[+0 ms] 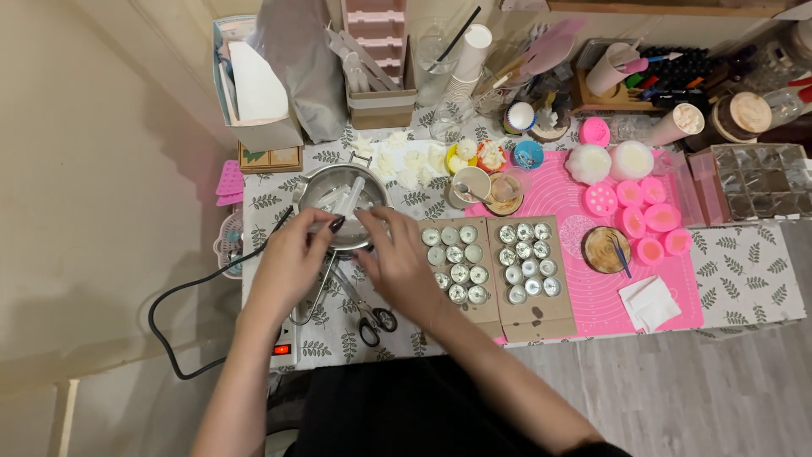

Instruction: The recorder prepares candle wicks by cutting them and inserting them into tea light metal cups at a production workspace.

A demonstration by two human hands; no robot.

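Left hand (292,258) and right hand (396,258) both pinch a white stick (342,203) over the steel pot (315,188) just ahead of them. Right of the right hand, tin cups (457,262) in cardboard trays (541,317) look unfilled; wax chunks (404,162) lie beyond the pot, so pouring seems not yet begun.

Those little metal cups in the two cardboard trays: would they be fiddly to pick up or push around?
Probably. The metal cups look thin and shiny, so likely light and a bit slippery. They sit low and wide, so tipping seems unlikely, but a nudge to a cardboard tray would probably shift them together.
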